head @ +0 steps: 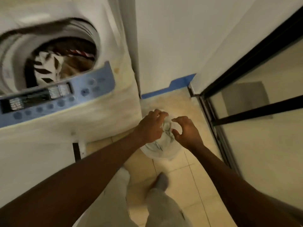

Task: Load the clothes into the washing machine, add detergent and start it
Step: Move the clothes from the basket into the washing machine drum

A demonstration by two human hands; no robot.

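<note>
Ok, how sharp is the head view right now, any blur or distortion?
Head view: motion blur smears the washing machine and its control panel, labels unreadable; left hand, right hand and pale garment less blurred; wide-angle lens slants the black door frame; lighting warm, even, no glare.

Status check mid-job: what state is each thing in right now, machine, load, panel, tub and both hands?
Washing machine: top open, drum exposed.
Clothes in drum: loaded, piled loosely.
Control panel: too blurred to read.
Pale garment: bunched, not yet loaded.
White tub: on the floor beside the machine, holding the garment.
Left hand: grips the garment.
Right hand: fingers curled at the garment; grip unclear.
</note>
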